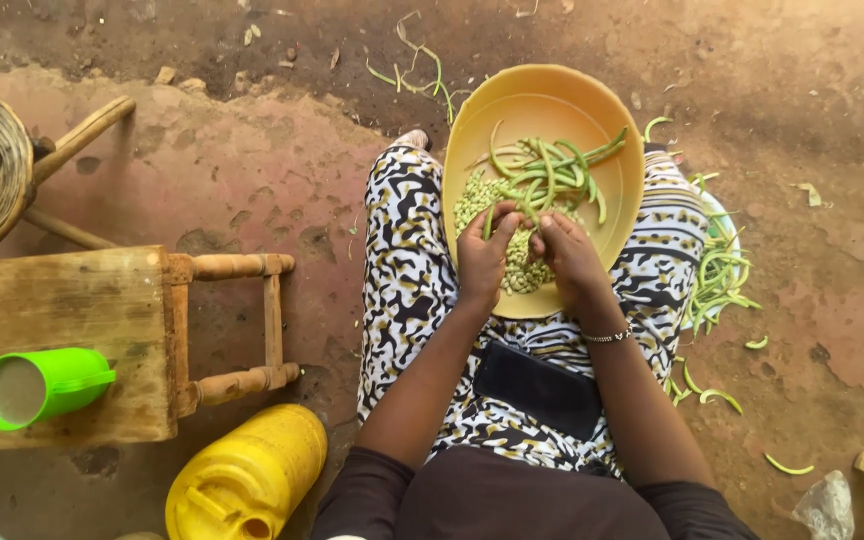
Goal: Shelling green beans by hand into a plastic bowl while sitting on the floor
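A yellow bowl (512,105) rests on my lap, over a patterned black, white and yellow skirt (407,260). Inside it lie long green bean pods (552,170) and a heap of pale shelled beans (477,195). My left hand (485,255) and my right hand (570,255) meet over the bowl's near side. Both pinch the same green pod (527,208) between fingertips. A thin bracelet (607,337) circles my right wrist.
A black phone (537,388) lies on my lap. A wooden stool (82,320) at left bears a green cup (37,385). A yellow jerrycan (247,475) lies below it. Empty pods fill a white plate (717,275) at right; more litter the dirt.
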